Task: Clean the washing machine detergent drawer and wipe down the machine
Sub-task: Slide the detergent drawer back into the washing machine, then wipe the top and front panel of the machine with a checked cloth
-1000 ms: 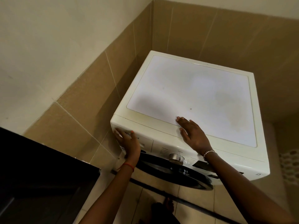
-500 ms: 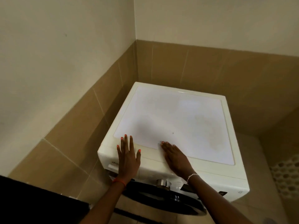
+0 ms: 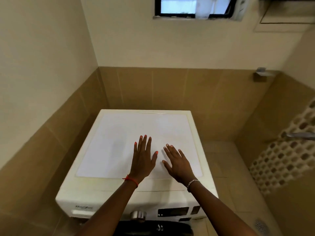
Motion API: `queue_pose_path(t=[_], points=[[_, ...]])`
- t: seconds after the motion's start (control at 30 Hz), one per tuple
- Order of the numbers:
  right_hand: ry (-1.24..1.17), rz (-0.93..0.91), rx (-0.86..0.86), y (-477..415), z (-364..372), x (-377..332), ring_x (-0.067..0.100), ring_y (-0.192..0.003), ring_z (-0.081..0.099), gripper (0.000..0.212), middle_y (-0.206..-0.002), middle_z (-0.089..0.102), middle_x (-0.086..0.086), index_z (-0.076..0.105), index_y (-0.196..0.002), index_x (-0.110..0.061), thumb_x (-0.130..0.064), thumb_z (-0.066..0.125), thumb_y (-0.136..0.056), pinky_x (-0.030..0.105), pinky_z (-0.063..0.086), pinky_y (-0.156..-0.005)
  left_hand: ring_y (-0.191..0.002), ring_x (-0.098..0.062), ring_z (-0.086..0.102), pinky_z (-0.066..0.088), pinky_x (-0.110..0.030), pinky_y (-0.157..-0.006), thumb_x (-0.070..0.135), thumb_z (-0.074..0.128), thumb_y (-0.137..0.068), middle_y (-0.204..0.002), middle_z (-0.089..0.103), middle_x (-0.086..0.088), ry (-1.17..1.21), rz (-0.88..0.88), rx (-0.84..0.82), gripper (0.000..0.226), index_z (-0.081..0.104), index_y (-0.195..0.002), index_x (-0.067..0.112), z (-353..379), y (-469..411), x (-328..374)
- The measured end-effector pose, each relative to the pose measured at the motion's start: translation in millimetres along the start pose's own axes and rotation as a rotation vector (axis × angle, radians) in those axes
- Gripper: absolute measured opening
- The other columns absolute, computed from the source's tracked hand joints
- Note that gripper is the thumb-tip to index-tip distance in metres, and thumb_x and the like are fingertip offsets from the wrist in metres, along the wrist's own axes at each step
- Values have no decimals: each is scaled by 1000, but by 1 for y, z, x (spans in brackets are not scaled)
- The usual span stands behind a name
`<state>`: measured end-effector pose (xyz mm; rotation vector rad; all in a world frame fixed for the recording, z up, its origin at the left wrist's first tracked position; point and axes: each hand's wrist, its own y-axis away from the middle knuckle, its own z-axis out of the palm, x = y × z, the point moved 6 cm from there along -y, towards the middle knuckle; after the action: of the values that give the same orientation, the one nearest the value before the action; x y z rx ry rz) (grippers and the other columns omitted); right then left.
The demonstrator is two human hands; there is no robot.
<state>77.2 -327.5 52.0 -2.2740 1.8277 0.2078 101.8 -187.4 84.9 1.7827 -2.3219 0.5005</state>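
Apparently left hand [image 3: 142,161], right hand [image 3: 179,165] rest on washer [image 3: 117,142] in tiled corner [image 3: 102,92].

The room was rather dim and warm in tone. Daylight came from the small dark-framed window [image 3: 177,7] high on the wall and looked overexposed. The white washing machine top [image 3: 119,142] shone pale, with only faint shadows. The frame edges were bent and slightly blurred.

The left hand [image 3: 142,161] and right hand [image 3: 179,166] lie palm-down and side by side, fingers [image 3: 144,143] straight, on the front half of the white washing machine [image 3: 136,123] top, above its silver dial [image 3: 138,215], in a corner of brown tiled walls [image 3: 170,89] beneath a small window [image 3: 177,5].
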Motion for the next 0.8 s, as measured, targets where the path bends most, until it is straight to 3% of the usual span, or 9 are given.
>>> queue_pose_path(t=[0.1, 0.2, 0.27, 0.37, 0.5, 0.63, 0.8], points=[[-29, 54, 34, 8, -16, 37, 10, -145, 3, 91, -157, 9, -5, 16, -149, -21, -68, -15, -77, 29, -2, -115, -122, -37, 52, 32, -52, -98, 54, 11, -96, -132, 55, -19, 7, 86, -39, 74, 54, -127, 4, 10, -19, 41], [-55, 117, 32, 22, -31, 71, 6, -142, -10, 99, -158, -1, -5, 7, -150, -22, -72, -19, -69, 25, -8, -114, -120, -37, 53, 35, -53, -97, 54, 16, -95, -130, 57, -18, 10, 145, -69, 71, 57, -125, 4, 24, -33, 80], [-89, 183, 35, 35, -47, 94, 9, -145, -5, 100, -158, 0, -2, 8, -150, -18, -72, -14, -68, 24, -9, -112, -130, -37, 43, 24, -49, -106, 49, 30, -92, -139, 48, -17, 59, 196, -88, 64, 50, -132, 4, 32, -37, 113], [-79, 270, 82, 53, -79, 123, 13, -146, 4, 93, -158, 6, 1, 13, -149, -15, -74, -2, -79, 24, -3, -114, -145, -25, 14, 1, -35, -115, 45, 33, -95, -154, 24, -8, 71, 292, -82, 61, 28, -145, 11, 41, -43, 160], [-13, 368, 126, 75, -114, 168, 16, -145, 13, 61, -157, 15, 5, 18, -148, -15, -47, 26, -97, 28, 8, -116, -145, -21, 15, 5, -31, -117, 38, 36, -97, -152, 29, -8, 155, 413, -58, 54, 32, -143, 10, 53, -56, 220], [47, 446, 177, 87, -137, 214, 14, -142, 24, 87, -153, 30, 4, 26, -146, -17, -61, 0, -76, 31, 15, -115, -143, -19, 19, 10, -34, -117, 40, 34, -98, -151, 31, -6, 155, 519, -85, 53, 31, -143, 13, 64, -70, 280], [75, 503, 252, 86, -161, 277, 17, -139, 30, 87, -148, 39, 6, 36, -142, -14, -58, 0, -76, 35, 19, -113, -142, -18, 21, 9, -35, -117, 42, 28, -97, -150, 32, -8, 175, 612, -117, 56, 31, -143, 10, 87, -109, 344]])
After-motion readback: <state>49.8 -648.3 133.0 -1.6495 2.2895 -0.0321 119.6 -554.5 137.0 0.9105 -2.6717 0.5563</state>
